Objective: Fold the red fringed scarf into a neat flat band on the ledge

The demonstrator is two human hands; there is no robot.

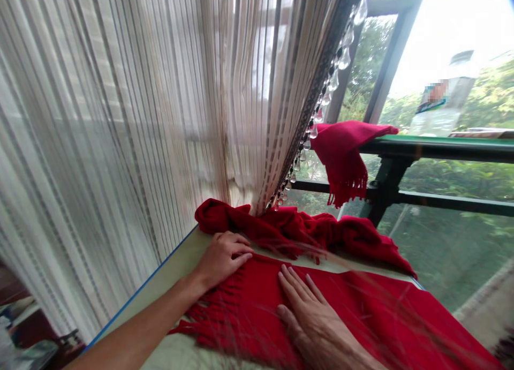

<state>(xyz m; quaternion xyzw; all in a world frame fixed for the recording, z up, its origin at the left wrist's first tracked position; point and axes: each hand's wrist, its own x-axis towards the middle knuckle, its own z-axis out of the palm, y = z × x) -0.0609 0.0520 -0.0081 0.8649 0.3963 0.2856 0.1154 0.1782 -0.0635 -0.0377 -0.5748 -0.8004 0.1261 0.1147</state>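
A red fringed scarf (252,311) lies spread over a pale board with a blue edge. At the scarf's far left corner, my left hand (228,255) has its fingers bent and its thumb close to them on the cloth edge. My right hand (309,311) rests flat on the scarf, fingers stretched toward the far edge. Beyond both hands, a second red cloth (297,228) is bunched along the back of the board. Strands of hair blur part of the scarf in front.
A striped sheer curtain (160,118) with a beaded trim hangs behind and left of the board (160,284). Another red scarf (341,150) drapes over the dark green railing (441,148). A clear bottle (445,97) stands by the window. Blurred items lie low at left.
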